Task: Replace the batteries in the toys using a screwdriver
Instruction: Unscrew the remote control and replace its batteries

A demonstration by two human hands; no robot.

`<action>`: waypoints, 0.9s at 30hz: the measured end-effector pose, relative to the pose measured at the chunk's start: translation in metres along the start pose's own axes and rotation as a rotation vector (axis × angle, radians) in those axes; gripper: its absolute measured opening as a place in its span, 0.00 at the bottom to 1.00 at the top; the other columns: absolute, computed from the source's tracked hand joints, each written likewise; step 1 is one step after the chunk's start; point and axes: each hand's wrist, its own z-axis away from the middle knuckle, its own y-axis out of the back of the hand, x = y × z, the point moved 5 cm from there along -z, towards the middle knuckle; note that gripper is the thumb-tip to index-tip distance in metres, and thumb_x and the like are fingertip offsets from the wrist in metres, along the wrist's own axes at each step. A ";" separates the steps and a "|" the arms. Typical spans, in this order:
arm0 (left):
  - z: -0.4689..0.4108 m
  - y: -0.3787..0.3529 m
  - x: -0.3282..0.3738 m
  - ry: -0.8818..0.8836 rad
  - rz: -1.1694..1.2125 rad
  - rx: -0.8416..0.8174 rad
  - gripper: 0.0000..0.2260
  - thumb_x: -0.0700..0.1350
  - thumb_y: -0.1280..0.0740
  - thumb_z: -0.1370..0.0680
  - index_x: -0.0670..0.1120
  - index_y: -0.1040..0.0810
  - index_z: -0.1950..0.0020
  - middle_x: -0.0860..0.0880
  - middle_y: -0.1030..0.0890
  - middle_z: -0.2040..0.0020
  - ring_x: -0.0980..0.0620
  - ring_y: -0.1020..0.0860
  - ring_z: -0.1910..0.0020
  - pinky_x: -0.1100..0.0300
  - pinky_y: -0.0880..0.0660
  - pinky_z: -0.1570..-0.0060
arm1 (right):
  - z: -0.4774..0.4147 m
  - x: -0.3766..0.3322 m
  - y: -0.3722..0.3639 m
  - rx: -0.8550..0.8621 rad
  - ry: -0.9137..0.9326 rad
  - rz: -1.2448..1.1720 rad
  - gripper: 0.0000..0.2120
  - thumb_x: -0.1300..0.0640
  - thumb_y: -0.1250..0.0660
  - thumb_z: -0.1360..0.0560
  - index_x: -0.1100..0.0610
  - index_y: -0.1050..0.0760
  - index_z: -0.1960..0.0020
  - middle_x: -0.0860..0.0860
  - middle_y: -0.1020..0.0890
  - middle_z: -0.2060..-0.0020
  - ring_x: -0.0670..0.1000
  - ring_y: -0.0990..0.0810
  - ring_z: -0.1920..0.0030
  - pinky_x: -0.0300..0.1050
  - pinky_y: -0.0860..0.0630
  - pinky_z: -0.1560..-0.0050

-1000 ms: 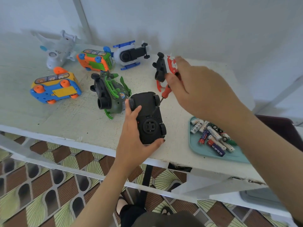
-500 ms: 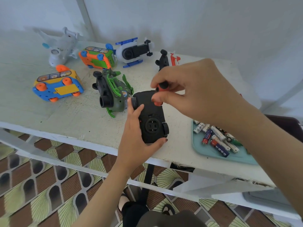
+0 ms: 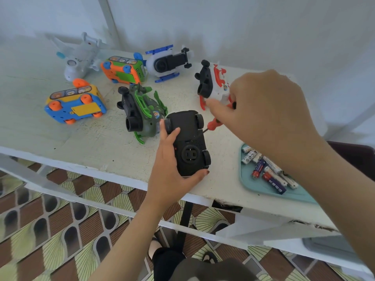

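right hand (image 3: 263, 110) shifted off black car (image 3: 188, 142); screwdriver (image 3: 213, 124) handle mostly hidden.

My left hand (image 3: 169, 167) and right hand (image 3: 269, 112) are bare, and both forearms (image 3: 129, 226) run bare to the edge of the view. The thumbnail (image 3: 207, 172) of my left hand wears dark red polish; on my other fingers (image 3: 215, 107) the nails are hidden or too blurred to tell. Low down I see my dark grey cloth (image 3: 203, 269) and black cloth (image 3: 168, 260).
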 end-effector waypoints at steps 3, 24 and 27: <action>0.001 0.000 -0.001 0.007 -0.005 0.001 0.47 0.52 0.20 0.34 0.53 0.45 0.23 0.67 0.61 0.23 0.57 0.44 0.23 0.52 0.33 0.29 | 0.000 0.021 -0.007 -0.135 -0.063 -0.081 0.24 0.43 0.38 0.23 0.59 0.30 0.70 0.50 0.33 0.77 0.48 0.37 0.76 0.40 0.41 0.74; 0.002 0.000 0.002 -0.016 -0.105 -0.019 0.52 0.54 0.20 0.36 0.55 0.47 0.21 0.64 0.66 0.24 0.62 0.50 0.23 0.76 0.43 0.34 | 0.068 0.066 -0.090 -0.855 -0.182 -0.754 0.14 0.52 0.44 0.18 0.59 0.25 0.53 0.48 0.14 0.63 0.49 0.21 0.72 0.37 0.27 0.73; 0.003 0.000 0.003 -0.033 -0.105 -0.016 0.50 0.53 0.20 0.34 0.54 0.48 0.20 0.63 0.66 0.23 0.65 0.49 0.24 0.80 0.42 0.37 | 0.068 0.069 -0.093 -0.766 -0.206 -0.752 0.15 0.50 0.44 0.19 0.58 0.27 0.56 0.48 0.14 0.64 0.50 0.20 0.73 0.37 0.26 0.74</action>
